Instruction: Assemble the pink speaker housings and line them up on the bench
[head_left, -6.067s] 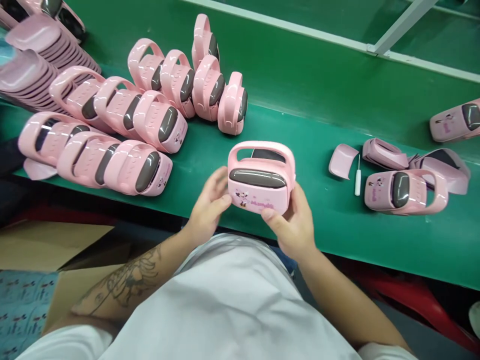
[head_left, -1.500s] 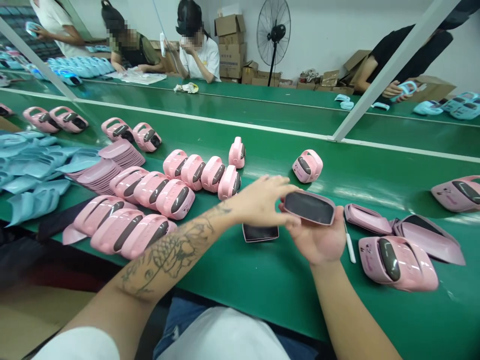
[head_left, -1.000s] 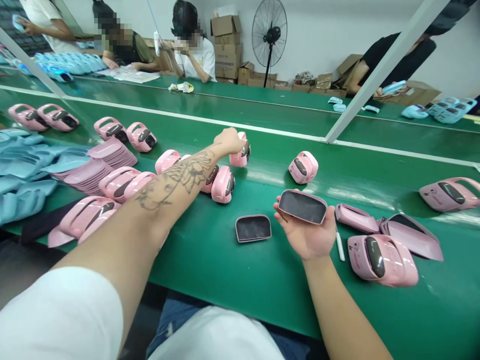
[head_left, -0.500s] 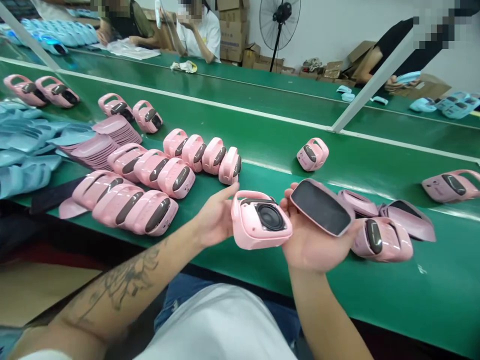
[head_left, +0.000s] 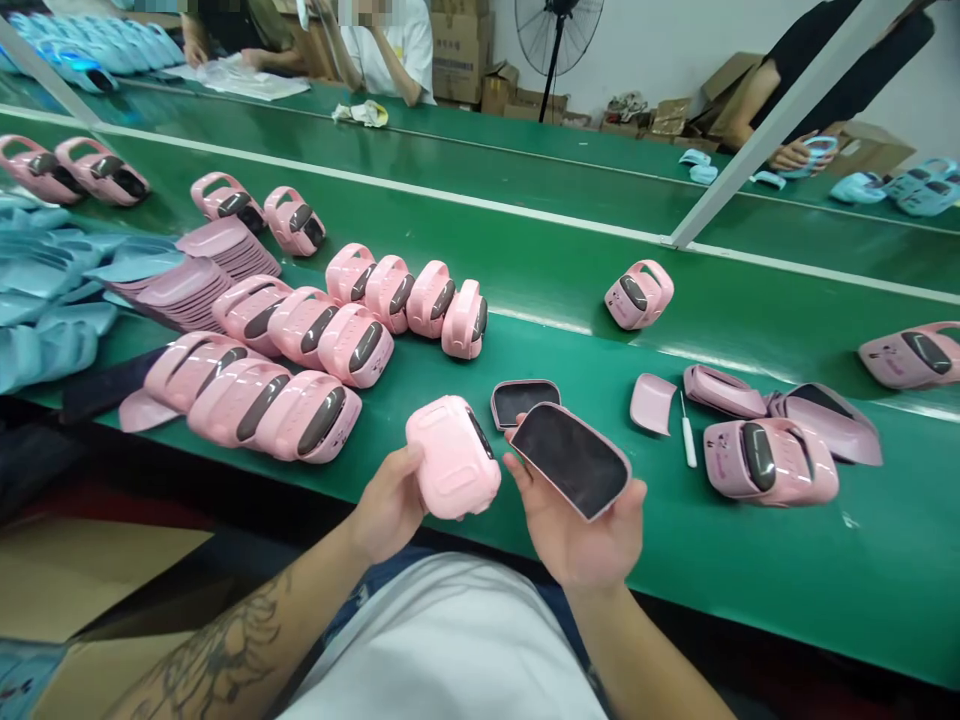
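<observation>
My left hand [head_left: 391, 505] grips a small pink portable speaker [head_left: 454, 462] at its left side. The speaker's plain pink face is towards me, with a dark glossy strip along its upper right edge. On the upturned palm and fingers of my right hand [head_left: 589, 540] rests a pink-edged cover [head_left: 574, 462], its dark inner side up. The speaker and the cover are close together but apart. A second dark-faced cover [head_left: 504, 402] lies on the green table just behind the held one.
Rows of pink speakers [head_left: 274, 412] stand at left, beside stacked pink panels [head_left: 187, 293] and blue parts [head_left: 45, 270]. At right lie a white slim tool [head_left: 688, 435], a pink panel [head_left: 651, 404] and another speaker [head_left: 772, 465]. A white rail [head_left: 450, 190] crosses behind; co-workers sit beyond.
The speaker has turned from its round driver side to its plain face and moved left and down. My right hand has moved left with the cover, uncovering the slim tool and pink panel.
</observation>
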